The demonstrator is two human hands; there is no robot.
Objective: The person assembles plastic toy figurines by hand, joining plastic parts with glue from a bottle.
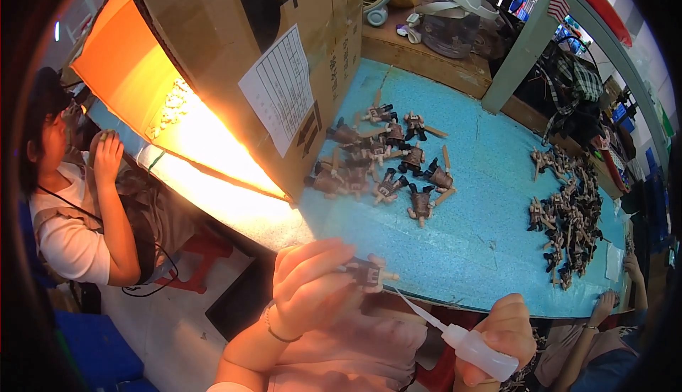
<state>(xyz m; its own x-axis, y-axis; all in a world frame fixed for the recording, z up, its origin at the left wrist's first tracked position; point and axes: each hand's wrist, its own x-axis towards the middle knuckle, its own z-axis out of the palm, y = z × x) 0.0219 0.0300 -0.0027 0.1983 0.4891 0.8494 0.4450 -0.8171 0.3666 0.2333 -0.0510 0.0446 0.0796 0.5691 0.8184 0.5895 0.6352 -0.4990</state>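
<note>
OK so, left hand [309, 285] has its grip closed around a small toy figure [366, 273], brown top w/ black bits, held up just off the near edge of the blue desk [483, 179]. Right hand [511, 328] has its grip wrapped around a white squeeze bottle [477, 351], long thin nozzle pointing up-left at the toy. Tip's right by the figure's peg-like end (can't tell if it's actually touching, tbh).

More loose figures [420, 203] lie spread out mid-desk, some w/ flat tan pieces by them, and there's a dense pile [572, 214] of similar ones on the right side. Big cardboard box [192, 8] stands at the left w/ a printed sheet [280, 90] on its side, super bright light next to it. Co-worker [78, 250] sits over on the far left, hands raised, and another person's hand [604, 308] is at the desk's right end, btw.
</note>
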